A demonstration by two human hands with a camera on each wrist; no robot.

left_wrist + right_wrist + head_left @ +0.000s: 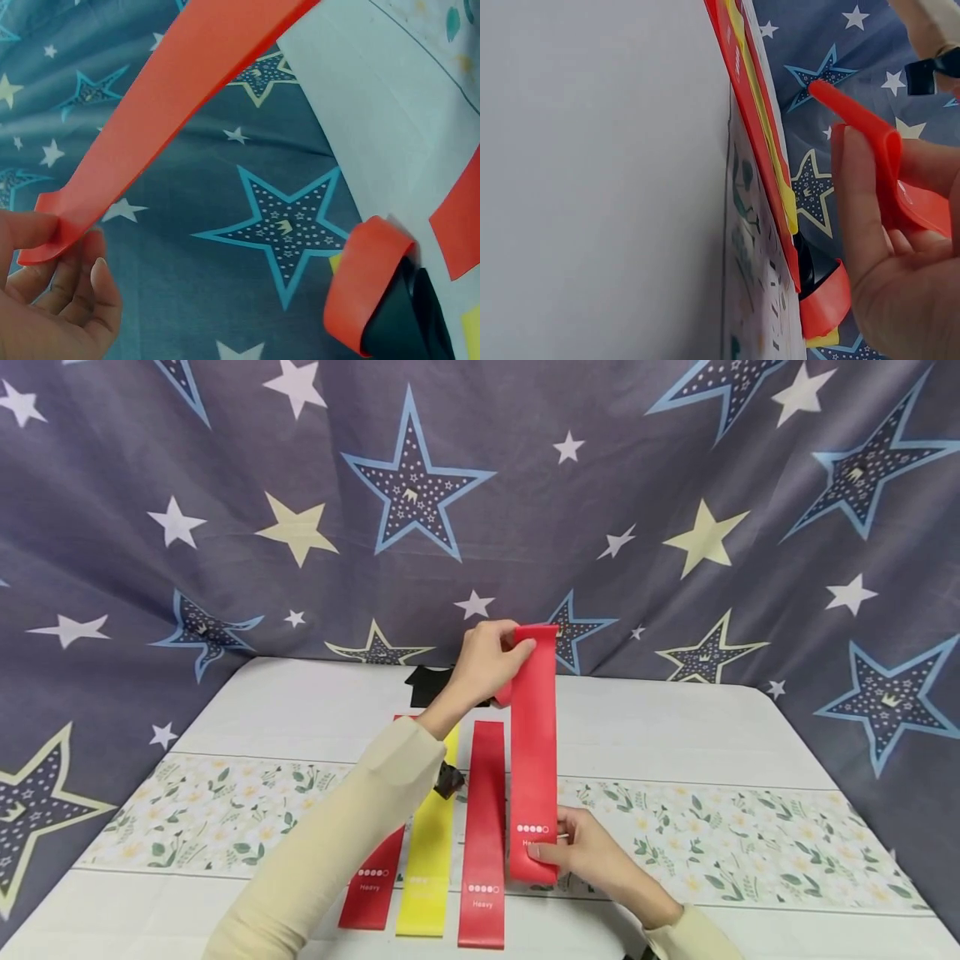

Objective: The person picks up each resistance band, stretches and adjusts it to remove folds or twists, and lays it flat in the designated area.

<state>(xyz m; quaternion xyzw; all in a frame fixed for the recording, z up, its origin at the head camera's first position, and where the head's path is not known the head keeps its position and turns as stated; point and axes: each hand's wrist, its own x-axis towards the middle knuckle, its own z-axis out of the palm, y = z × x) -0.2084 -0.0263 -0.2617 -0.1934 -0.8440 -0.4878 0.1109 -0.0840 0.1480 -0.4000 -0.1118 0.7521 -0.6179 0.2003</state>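
Observation:
A red resistance band, marked "Heavy" with white dots, hangs stretched upright above the table. My left hand pinches its top end between thumb and fingers. At the bottom end, my right hand grips the band, thumb in front; the right wrist view shows the folded loop between its fingers. Flat on the table to the left lie a red band, a yellow band and another red band, partly hidden by my left arm.
Behind the bands stands a black item; the left wrist view shows a curled red band against black material. The white table has a flowered strip across it. A star-patterned curtain hangs along the back and sides.

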